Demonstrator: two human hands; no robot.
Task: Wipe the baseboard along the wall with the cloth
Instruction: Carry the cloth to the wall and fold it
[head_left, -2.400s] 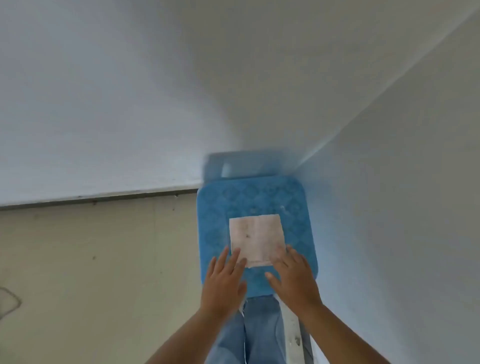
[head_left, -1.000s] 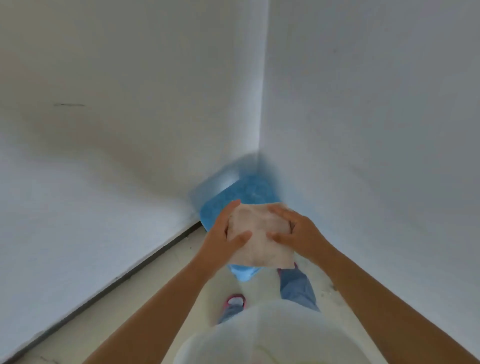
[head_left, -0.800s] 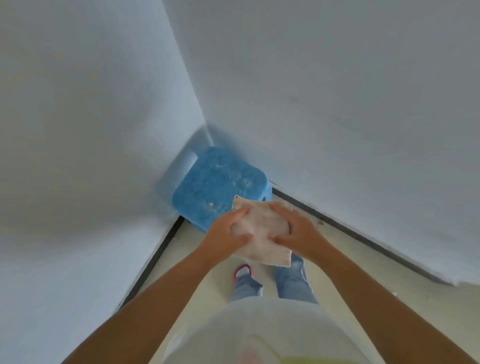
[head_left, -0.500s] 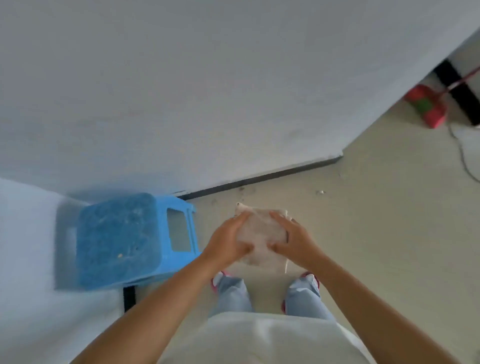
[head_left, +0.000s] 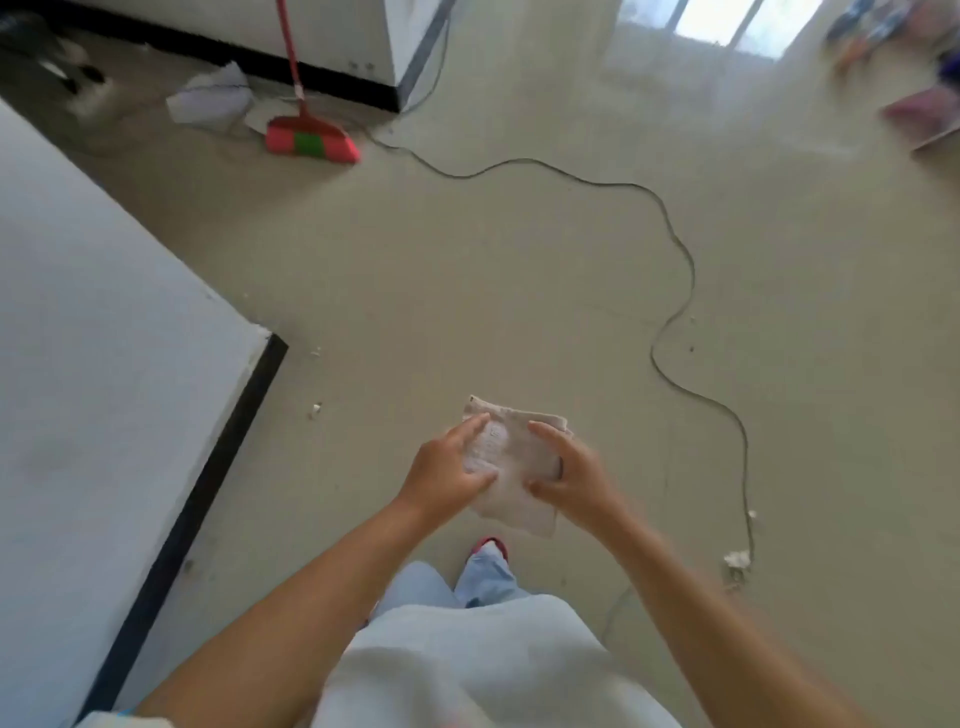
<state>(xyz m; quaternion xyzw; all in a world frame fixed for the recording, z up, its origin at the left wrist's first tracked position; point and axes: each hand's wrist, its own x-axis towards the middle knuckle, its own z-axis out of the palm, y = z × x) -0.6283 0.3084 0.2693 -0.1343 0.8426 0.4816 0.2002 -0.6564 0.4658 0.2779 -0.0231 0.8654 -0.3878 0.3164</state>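
Now cloth (head_left: 511, 467), pinched between both hands (head_left: 511, 475)

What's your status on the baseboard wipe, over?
Left hand and right hand hold the pale folded cloth. Black baseboard untouched, to the left. Thin dark floor cable lies right.

Beige floor (head_left: 519, 291) with trailing cable (head_left: 670, 228), white wall (head_left: 93, 332), red broom (head_left: 311, 143), bright window (head_left: 727, 23)

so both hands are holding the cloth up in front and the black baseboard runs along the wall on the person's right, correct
Not quite. The left hand and right hand do hold the cloth, but the head view shows the black baseboard along the wall on the person's left, not right.
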